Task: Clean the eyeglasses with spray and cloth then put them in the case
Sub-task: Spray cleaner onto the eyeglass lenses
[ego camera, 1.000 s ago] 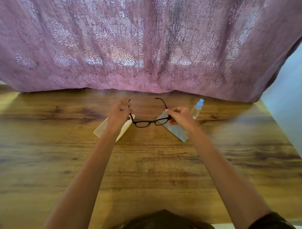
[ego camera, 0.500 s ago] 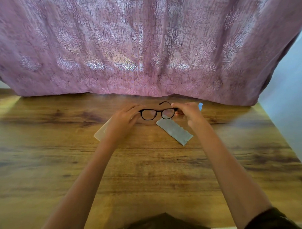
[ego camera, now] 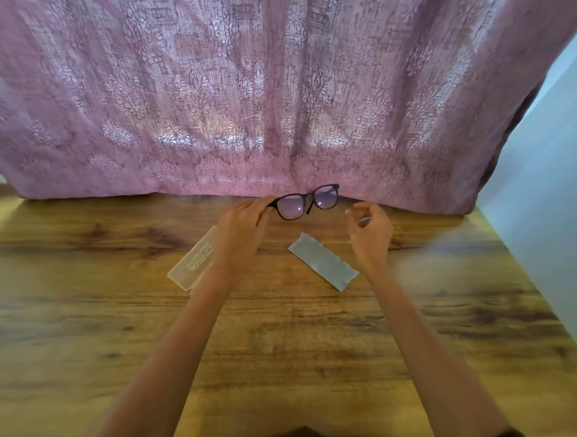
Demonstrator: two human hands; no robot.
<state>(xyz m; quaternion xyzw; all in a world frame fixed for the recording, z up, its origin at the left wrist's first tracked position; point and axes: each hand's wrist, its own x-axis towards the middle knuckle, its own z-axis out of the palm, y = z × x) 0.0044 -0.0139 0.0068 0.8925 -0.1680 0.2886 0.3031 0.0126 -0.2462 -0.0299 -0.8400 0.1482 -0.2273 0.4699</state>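
The black-framed eyeglasses [ego camera: 305, 202] are lifted above the far part of the wooden table [ego camera: 276, 348], lenses facing me. My left hand [ego camera: 242, 228] pinches them at their left end. My right hand [ego camera: 370, 229] hovers just right of the glasses without touching them, its fingers loosely curled around nothing. The grey cleaning cloth [ego camera: 323, 262] lies flat on the table between my hands. The pale, flat glasses case [ego camera: 192, 264] lies under my left wrist, partly covered by it. The spray bottle is hidden behind my right hand.
A pink patterned curtain [ego camera: 252, 102] hangs down to the table's far edge. A pale blue wall [ego camera: 549, 194] borders the table on the right. The table's near half shows bare wood under my forearms.
My right hand has let go of the glasses and moved right. My left hand alone has lifted them higher and further back, up in front of the curtain.
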